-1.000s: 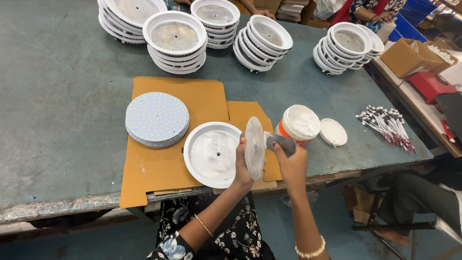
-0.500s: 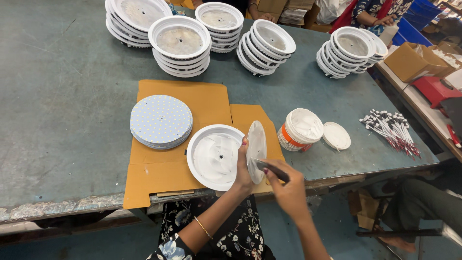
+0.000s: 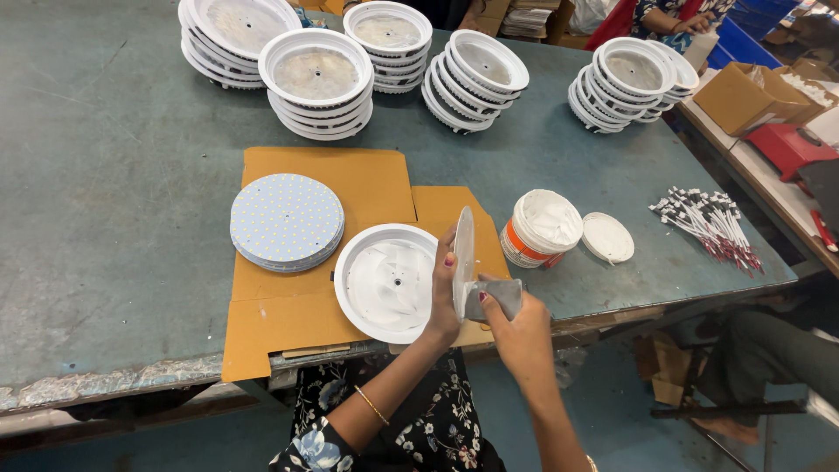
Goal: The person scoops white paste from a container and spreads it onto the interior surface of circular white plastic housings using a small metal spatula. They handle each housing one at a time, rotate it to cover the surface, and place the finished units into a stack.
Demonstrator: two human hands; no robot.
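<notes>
My left hand (image 3: 442, 297) holds a thin round white disc (image 3: 462, 256) upright on its edge, above the brown cardboard sheet (image 3: 288, 315). My right hand (image 3: 517, 325) grips a flat grey spreader (image 3: 495, 299) and presses it against the disc's right face. Just left of the disc lies a white round lamp housing (image 3: 387, 281), smeared with white paste inside. A stack of dotted round boards (image 3: 287, 221) sits on the cardboard further left. A small open tub of white paste (image 3: 540, 228) stands to the right, its lid (image 3: 607, 237) beside it.
Several stacks of white round housings (image 3: 320, 80) line the far side of the green table (image 3: 105, 201). A bundle of red and white wires (image 3: 710, 225) lies at the right edge. A cardboard box (image 3: 753, 96) and another person's hands (image 3: 690, 24) are beyond.
The spreader moved from the paste tub back to the disc and now presses against its right face. The disc stays upright in my left hand.
</notes>
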